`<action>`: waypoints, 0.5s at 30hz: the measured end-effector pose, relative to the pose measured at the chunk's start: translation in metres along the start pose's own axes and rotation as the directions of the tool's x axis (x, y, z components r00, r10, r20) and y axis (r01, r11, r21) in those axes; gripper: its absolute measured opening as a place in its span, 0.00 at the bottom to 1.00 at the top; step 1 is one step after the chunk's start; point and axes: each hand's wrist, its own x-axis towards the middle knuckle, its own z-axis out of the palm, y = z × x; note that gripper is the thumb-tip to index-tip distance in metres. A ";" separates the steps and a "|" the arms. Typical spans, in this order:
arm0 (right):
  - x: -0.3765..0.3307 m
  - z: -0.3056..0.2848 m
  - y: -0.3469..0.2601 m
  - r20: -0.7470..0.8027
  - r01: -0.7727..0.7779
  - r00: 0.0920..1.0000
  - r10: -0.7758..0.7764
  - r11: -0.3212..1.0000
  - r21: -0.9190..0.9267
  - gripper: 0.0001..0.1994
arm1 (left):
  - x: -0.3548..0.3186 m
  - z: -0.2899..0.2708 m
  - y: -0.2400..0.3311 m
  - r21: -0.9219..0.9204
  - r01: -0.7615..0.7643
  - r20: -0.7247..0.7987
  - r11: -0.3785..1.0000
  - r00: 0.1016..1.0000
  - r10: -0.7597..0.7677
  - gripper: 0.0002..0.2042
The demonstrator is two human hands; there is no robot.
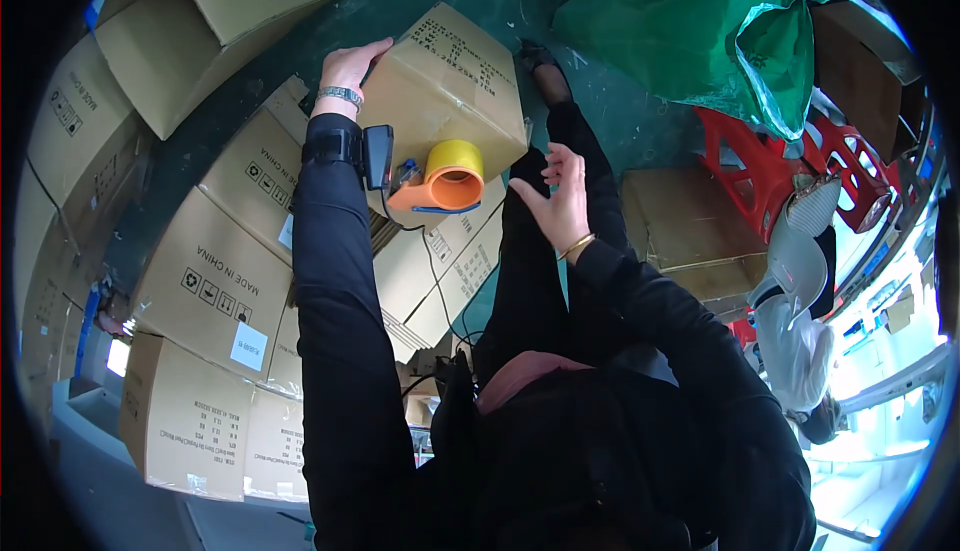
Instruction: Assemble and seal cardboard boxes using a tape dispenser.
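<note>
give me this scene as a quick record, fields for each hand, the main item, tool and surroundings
left hand: on the far left edge of the carton, fingers partly hidden
right hand: open, apart from the carton, palm turned toward it
main item: brown cardboard carton with dark printing
tool: orange tape dispenser with yellow tape roll, at the carton's near side
left side: stacked brown cartons
right side: green sack, red plastic stools

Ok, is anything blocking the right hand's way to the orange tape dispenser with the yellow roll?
Nothing visible does: open space separates the bare right hand from the orange tape dispenser. Only the black-trousered leg shows around that gap.
</note>
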 end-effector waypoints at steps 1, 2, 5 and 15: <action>0.004 0.002 0.010 0.036 -0.156 0.988 0.153 0.977 0.146 0.36 | 0.004 0.004 -0.001 0.007 -0.032 0.032 0.999 0.999 0.032 0.19; 0.011 0.004 0.019 0.092 -0.308 0.951 0.294 0.908 0.283 0.35 | 0.009 0.008 -0.003 0.014 -0.065 0.063 0.998 0.996 0.064 0.19; 0.024 0.017 0.033 0.198 -0.445 0.895 0.400 0.773 0.452 0.34 | 0.025 0.010 -0.014 0.060 -0.129 0.001 0.990 0.992 0.129 0.19; 0.029 0.039 0.035 0.299 -0.505 0.826 0.478 0.392 0.769 0.33 | -0.043 0.013 -0.017 0.164 -0.564 -0.120 0.809 0.803 0.584 0.19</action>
